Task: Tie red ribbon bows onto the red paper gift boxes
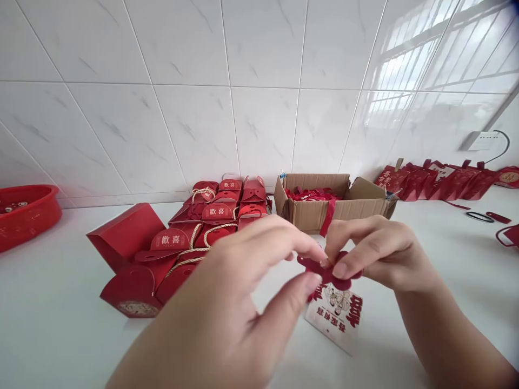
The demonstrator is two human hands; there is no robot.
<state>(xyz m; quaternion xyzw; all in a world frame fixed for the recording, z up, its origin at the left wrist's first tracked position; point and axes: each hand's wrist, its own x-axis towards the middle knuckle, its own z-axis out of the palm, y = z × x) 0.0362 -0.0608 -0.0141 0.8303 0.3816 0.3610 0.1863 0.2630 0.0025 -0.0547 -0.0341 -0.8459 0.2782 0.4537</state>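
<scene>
In front of me, both hands meet at a small dark red piece with rounded lobes point(343, 283), which looks like a ribbon bow or a cut-out tag; its exact kind is unclear. My right hand point(379, 256) pinches it between thumb and fingers. From the left, my left hand point(251, 286) reaches its near end, with thumb and index finger on either side of the strip. Just below lies a white card-like packet point(330, 321) with red characters and a drawn figure, its print upside down to me. Part of that packet is hidden behind the red piece.
Several red gift boxes point(221, 212) with cord handles stand at the left, beside a larger red box point(133, 232). An uncut cardboard box point(308, 216) holds red ribbons. Red bags point(438, 181) line the tiled wall at right. A red basin point(30, 216) sits far left.
</scene>
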